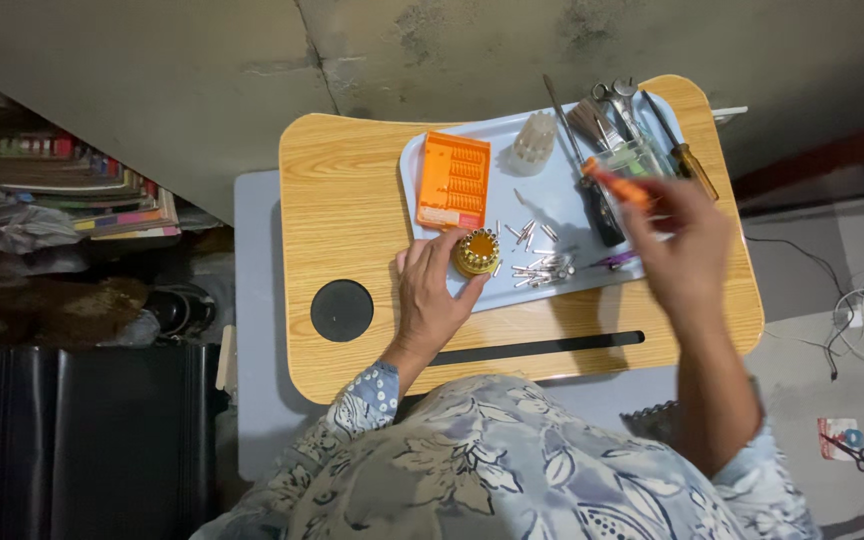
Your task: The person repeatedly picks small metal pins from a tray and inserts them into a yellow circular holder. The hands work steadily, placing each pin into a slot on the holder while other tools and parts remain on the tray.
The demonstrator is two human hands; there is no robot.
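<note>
While the left hand [430, 300] clamps the round gold bit holder [477, 252] at the near edge of the grey tray [422, 165], the right hand [682, 245] grips an orange-handled driver [620, 187] to the right. Judged from the loose bits [540, 262] scattered beside the holder, most remain unsorted. Motion blur obscures the driver tip and the right fingers; the holder's slots cannot be resolved.

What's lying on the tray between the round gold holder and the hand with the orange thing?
In the head view, loose silver bits lie scattered on the tray between the gold holder and the right hand.
</note>
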